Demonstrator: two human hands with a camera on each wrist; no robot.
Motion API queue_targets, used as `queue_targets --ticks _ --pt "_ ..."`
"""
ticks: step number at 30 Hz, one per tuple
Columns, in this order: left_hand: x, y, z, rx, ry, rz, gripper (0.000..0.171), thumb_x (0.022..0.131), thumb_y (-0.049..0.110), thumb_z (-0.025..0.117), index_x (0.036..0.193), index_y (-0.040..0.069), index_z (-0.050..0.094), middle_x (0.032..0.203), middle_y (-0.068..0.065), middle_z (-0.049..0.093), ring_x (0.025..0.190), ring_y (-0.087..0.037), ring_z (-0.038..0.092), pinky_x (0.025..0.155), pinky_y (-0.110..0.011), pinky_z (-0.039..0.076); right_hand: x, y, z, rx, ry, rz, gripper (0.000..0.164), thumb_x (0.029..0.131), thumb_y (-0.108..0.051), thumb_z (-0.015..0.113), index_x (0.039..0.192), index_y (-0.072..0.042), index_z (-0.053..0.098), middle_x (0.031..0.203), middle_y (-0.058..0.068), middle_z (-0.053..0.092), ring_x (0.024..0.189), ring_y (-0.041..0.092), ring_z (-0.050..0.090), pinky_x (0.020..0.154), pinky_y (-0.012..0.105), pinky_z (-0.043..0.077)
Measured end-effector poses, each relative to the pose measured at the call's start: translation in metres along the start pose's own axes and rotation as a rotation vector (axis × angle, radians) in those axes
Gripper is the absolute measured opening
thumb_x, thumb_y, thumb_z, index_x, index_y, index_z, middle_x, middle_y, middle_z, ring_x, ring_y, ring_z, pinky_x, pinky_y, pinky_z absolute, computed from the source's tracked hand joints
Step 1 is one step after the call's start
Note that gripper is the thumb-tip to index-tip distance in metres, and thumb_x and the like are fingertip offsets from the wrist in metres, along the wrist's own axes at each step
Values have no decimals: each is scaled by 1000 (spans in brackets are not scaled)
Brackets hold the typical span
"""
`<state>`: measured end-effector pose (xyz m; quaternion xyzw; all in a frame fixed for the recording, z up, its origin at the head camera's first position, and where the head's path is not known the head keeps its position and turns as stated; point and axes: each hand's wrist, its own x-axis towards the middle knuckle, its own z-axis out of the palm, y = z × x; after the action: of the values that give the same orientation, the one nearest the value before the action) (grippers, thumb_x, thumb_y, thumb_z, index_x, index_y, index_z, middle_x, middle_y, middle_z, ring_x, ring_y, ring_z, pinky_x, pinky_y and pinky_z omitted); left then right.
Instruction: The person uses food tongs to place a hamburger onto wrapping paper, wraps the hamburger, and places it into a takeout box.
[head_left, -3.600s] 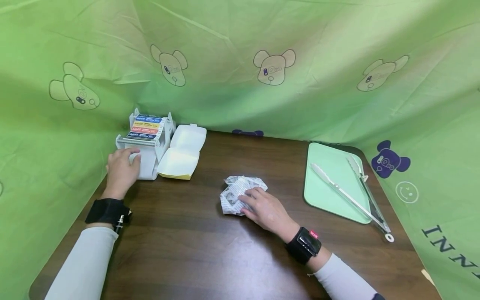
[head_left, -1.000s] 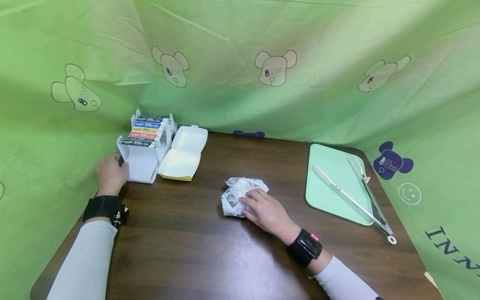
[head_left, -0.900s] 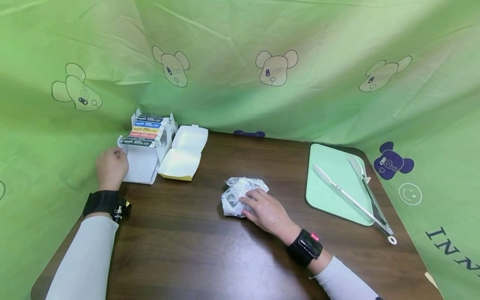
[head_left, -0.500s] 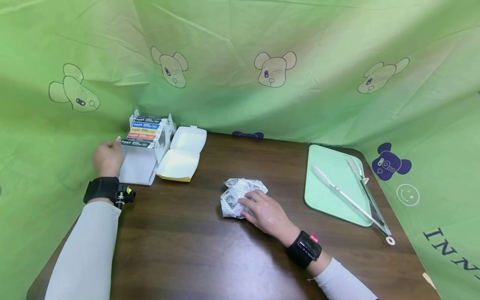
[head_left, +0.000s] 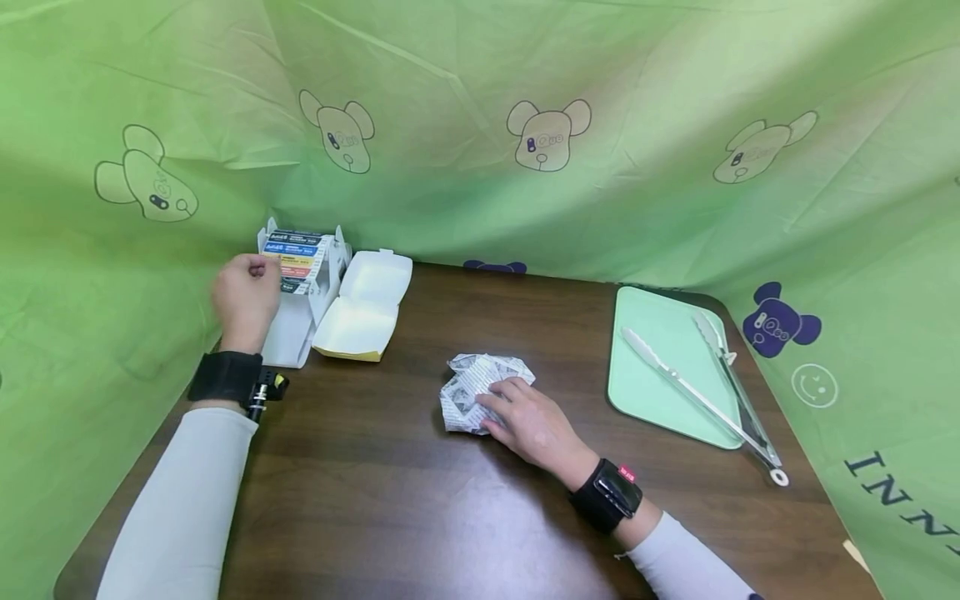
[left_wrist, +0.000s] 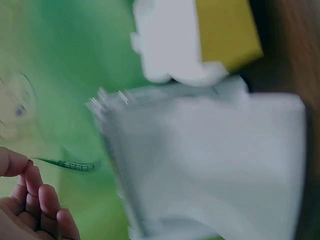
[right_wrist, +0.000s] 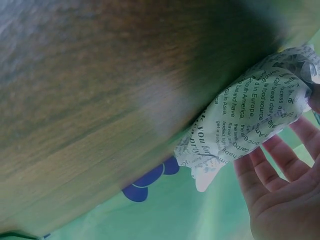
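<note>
My left hand (head_left: 246, 302) is in front of the white sticker dispenser (head_left: 322, 293), covering its left part. In the left wrist view, thumb and forefinger pinch a thin dark green printed sticker (left_wrist: 75, 165), seen nearly edge-on and curling away from the fingertips. Rows of black, blue, yellow and red stickers lie over the dispenser's top. Mid-table sits a bundle wrapped in newsprint-patterned paper (head_left: 476, 392); its contents are hidden. My right hand (head_left: 536, 421) holds the bundle by its right side, thumb on the near side and fingers on the far side.
An open white clamshell box (head_left: 358, 325) with a yellow outside stands right of the dispenser. Metal tongs (head_left: 682, 385) lie across a mint green tray (head_left: 633, 367) at the right, handle end past its edge. A green curtain (head_left: 465, 200) encloses the table (head_left: 360, 492).
My left hand went from the dispenser's lower left side up and then right, across its front. The right hand and the wrapped bundle stayed in place.
</note>
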<state>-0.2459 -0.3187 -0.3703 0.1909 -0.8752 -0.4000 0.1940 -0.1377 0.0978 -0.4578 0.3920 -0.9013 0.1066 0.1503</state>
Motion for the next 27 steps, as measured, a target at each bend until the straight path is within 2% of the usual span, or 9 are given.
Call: queue_targets --ticks 6,9,11,14,20,24,27 --pt "-25 37 16 -106 57 133 35 100 32 60 112 2 73 100 -13 70 75 -3 49 71 -20 37 0 0 1 1 13 -9 37 91 -29 76 125 -16 71 119 8 67 111 23 61 92 37 55" --pt "-39 52 30 -207 40 152 30 98 28 64 109 2 75 92 -6 68 73 0 49 71 -18 38 -1 0 1 3 19 -10 37 90 -29 77 125 -15 71 119 9 67 111 24 61 91 37 55" --pt "-52 60 41 -288 5 140 27 97 26 67 108 2 75 87 1 65 74 -2 51 72 -19 40 -1 -1 0 0 18 -7 37 90 -29 77 124 -15 71 119 9 67 111 24 61 92 37 55" --pt "-75 70 61 -435 -90 84 24 93 23 73 106 3 74 82 9 64 76 -5 56 73 -21 43 -1 -1 0 6 11 2 37 90 -29 77 125 -15 71 119 9 67 111 24 61 92 37 55" --pt "-124 84 99 -689 -292 -42 14 88 16 76 97 7 70 81 7 70 81 -14 63 76 -28 44 -2 -1 -1 14 0 17 38 90 -27 77 126 -16 71 120 9 67 113 24 61 93 37 55" --pt "-148 90 118 -789 -397 -106 13 90 17 74 97 7 69 83 1 73 93 -19 64 84 -32 42 -2 -1 -1 21 11 11 37 91 -27 77 126 -16 71 120 9 67 113 24 61 92 37 55" --pt "-160 91 131 -818 -461 -149 14 91 18 74 96 6 68 85 -1 74 102 -27 64 90 -37 44 -3 0 -1 26 14 11 37 91 -27 76 126 -15 71 121 9 67 112 23 60 92 38 55"
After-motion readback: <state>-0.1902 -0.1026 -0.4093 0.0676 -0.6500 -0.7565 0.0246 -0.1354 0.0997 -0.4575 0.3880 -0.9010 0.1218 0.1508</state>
